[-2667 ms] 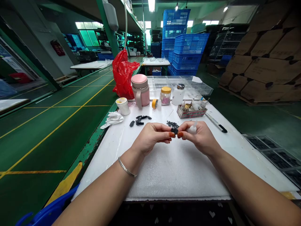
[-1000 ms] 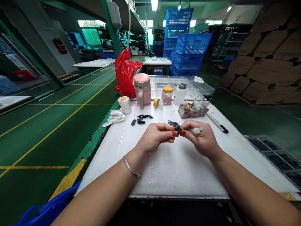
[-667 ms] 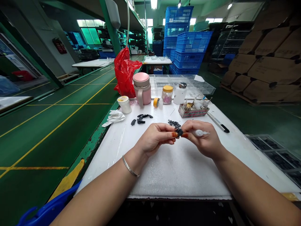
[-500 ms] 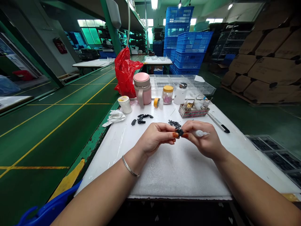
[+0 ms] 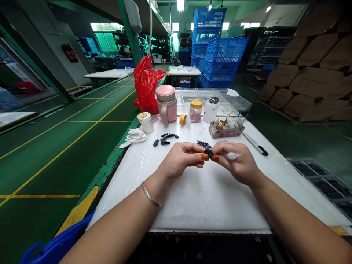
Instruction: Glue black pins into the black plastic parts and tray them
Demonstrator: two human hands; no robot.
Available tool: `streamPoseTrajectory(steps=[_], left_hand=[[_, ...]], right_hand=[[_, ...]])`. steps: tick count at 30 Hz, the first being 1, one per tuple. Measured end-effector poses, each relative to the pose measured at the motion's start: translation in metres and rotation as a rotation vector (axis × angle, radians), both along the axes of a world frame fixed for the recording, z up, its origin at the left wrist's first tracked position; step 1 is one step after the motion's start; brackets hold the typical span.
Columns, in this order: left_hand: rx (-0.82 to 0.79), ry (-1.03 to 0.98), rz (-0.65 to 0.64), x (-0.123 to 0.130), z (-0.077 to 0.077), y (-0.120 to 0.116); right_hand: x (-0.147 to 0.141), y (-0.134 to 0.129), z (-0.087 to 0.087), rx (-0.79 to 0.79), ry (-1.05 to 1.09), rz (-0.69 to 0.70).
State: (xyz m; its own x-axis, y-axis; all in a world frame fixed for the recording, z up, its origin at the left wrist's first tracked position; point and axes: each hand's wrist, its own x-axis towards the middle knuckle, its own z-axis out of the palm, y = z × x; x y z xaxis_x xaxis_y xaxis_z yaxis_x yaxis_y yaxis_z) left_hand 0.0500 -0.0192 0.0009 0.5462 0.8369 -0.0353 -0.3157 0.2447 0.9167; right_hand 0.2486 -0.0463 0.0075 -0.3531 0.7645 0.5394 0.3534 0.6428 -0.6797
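Observation:
Between the fingertips of my left hand [image 5: 183, 160] and my right hand [image 5: 237, 161] is a small black part [image 5: 209, 153], pinched from both sides above the white foam mat [image 5: 209, 205]. Its exact kind is too small to make out. A small white bottle with a narrow tip [image 5: 233, 156] is also tucked in my right hand, its body mostly hidden by the fingers. Just beyond the fingertips lies a pile of small black rings [image 5: 202, 144]. Several curved black pieces [image 5: 165, 138] rest on the table farther left.
Along the back stand a pink mug [image 5: 167, 104], a yellow-lidded jar [image 5: 195, 111], a white bottle with a metal cap [image 5: 211, 110] and a box of small bottles [image 5: 227, 130]. A utility knife [image 5: 255, 143] lies right, white gloves [image 5: 134, 136] left. Compartment trays [image 5: 324, 179] sit beyond the right edge.
The small black part has turned slightly between my fingertips. Both hands stay nearly in place, still pinching it, and the white bottle remains in my right hand.

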Motion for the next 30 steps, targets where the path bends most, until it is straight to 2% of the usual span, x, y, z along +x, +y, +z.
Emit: streamPoseTrajectory(steps=[17,22,27,30], left_hand=[[0.041,0.025,0.043,-0.001,0.001,0.001],[0.112,0.05,0.065,0.0,0.0,0.002],[0.247,0.222,0.155,0.003,0.005,0.0],[0.311,0.363,0.186,-0.001,0.003,0.004]], right_hand=[[0.0,0.0,0.001,-0.047,0.012,-0.061],[0.0,0.003,0.0,-0.065,0.056,-0.126],[-0.007,0.007,0.0,-0.049,0.109,-0.176],[-0.01,0.012,-0.001,-0.043,0.161,-0.231]])
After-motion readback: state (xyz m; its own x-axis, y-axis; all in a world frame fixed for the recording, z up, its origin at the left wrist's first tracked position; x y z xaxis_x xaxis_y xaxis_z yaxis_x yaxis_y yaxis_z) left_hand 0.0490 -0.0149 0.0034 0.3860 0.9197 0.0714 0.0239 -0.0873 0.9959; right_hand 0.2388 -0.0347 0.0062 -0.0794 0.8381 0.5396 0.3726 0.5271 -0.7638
